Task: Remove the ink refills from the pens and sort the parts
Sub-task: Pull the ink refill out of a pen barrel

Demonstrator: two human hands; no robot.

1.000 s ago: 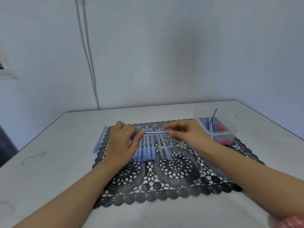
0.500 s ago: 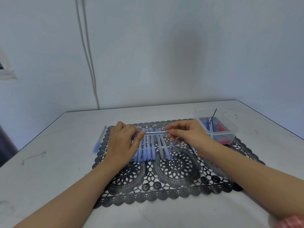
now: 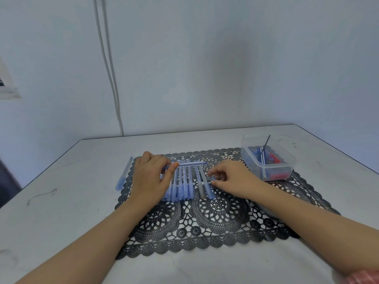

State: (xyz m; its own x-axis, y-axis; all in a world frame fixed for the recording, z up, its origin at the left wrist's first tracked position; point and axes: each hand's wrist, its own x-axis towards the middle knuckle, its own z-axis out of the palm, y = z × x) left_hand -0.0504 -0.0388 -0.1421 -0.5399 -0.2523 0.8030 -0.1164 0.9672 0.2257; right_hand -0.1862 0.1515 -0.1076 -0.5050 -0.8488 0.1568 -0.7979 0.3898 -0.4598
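Observation:
My left hand [image 3: 150, 179] pinches a blue pen [image 3: 190, 164] by its left end and holds it level above the black lace mat [image 3: 205, 226]. My right hand [image 3: 233, 180] hovers low to the right of that pen, apart from it, fingers curled. A small blue piece [image 3: 214, 178] shows between its thumb and forefinger. Under the held pen lies a row of several blue pens [image 3: 181, 186], with a grey pen [image 3: 201, 186] and one more blue pen beside them. The left hand hides part of the row.
A clear plastic box [image 3: 287, 160] at the mat's back right corner holds thin refills and red and blue parts; one dark refill sticks up out of it. A single blue pen [image 3: 123, 177] lies on the white table left of the mat. A wall stands close behind.
My right hand has let go of the held pen's right end and dropped down and right toward the mat. The left hand still holds the pen in the same place.

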